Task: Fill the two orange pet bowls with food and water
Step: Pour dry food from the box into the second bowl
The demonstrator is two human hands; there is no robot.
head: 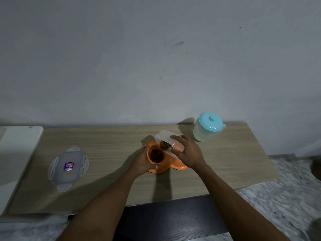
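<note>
1. Step in hand, as I read it: the food half of the job. The orange double bowl point(180, 166) sits mid-way along the wooden table point(104, 145), and the kibble point(156, 156) is going into its left cup point(149, 158).
2. Right hand point(187, 152) is wrapped round a clear kibble pouch point(164, 137). The fingers are curled over the top and side, and the pouch is tipped mouth-down right over the cup. Brown pellets are bunched at the mouth.
3. Left hand point(142, 161) is cupped against the outer wall of that left cup, fingers curved round it and touching the orange plastic. It looks like a bracing hold, not a lift.
4. To do it well, I'd keep the pouch mouth low and centred over the cup and tip slowly. Kibble tends to come out in a clump, then all at once. Ease the squeeze off rather than shaking.
5. There's already a dark layer of kibble in the cup, so I'd say stop soon, before it reaches the rim.
6. The other half of the feeder is covered by the right hand and pouch, so I can't tell what's in it.
7. Water looks like the part still to do. The clear jug with the teal lid point(209, 126) stands at the back right, lid on, well apart from both hands.
8. A clear snap-lid container point(68, 166) lies off to the left, nobody touching it.
</note>
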